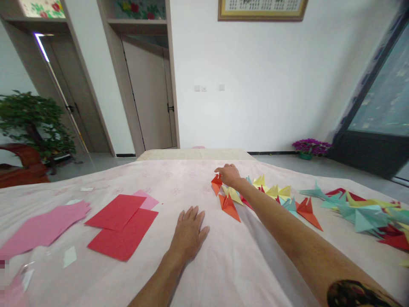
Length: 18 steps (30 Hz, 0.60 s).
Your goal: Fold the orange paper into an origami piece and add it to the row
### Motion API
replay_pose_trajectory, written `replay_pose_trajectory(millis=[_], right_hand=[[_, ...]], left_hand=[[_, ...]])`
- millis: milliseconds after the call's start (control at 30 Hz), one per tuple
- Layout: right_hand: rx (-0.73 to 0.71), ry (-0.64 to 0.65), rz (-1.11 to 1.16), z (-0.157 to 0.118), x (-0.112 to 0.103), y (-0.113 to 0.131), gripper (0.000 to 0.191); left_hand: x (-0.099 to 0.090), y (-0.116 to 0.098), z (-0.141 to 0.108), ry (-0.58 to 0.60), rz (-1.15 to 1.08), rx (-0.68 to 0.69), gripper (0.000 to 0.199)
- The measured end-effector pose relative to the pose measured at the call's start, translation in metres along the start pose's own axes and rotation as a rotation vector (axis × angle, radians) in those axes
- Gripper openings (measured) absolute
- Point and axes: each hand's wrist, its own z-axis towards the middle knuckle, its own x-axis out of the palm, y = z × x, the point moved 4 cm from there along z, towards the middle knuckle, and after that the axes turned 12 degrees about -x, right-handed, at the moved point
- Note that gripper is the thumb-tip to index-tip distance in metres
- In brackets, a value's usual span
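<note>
My left hand (189, 230) lies palm down on the pink cloth, fingers spread, holding nothing. To its left are two overlapping red paper squares (123, 238). My right hand (229, 174) reaches to the far side of the folded paper cranes, its fingers bent over an orange-red crane (216, 184); whether they grip it is hard to make out. Nearer me lies another orange crane (229, 207), beside a yellow one (234, 195). More yellow, teal and red cranes stand behind my right forearm, with an orange crane (309, 212) to its right.
A stack of pink paper (47, 226) lies at the left of the cloth-covered table (211, 273), near a small white piece (70, 256). At the right is a pile of teal, yellow and red cranes (364, 215). Beyond the table are a plant (32, 123) and purple flowers (311, 146).
</note>
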Motion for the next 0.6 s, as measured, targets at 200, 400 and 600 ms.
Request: replay_pose_trajectory(millis=[200,400,600], right_hand=[[-0.198,0.053,-0.066,0.006,-0.011,-0.002,0.036],[-0.284,0.041,-0.111,0.009,-0.016,-0.003,0.032],[-0.226,-0.009,-0.139,0.012,-0.017,-0.012,0.033]], left_hand=[[-0.001,-0.002,-0.001,-0.023,-0.002,0.006,0.050],[-0.001,-0.001,-0.001,-0.028,-0.008,0.001,0.049],[-0.001,-0.001,0.000,-0.034,-0.012,0.004,0.049]])
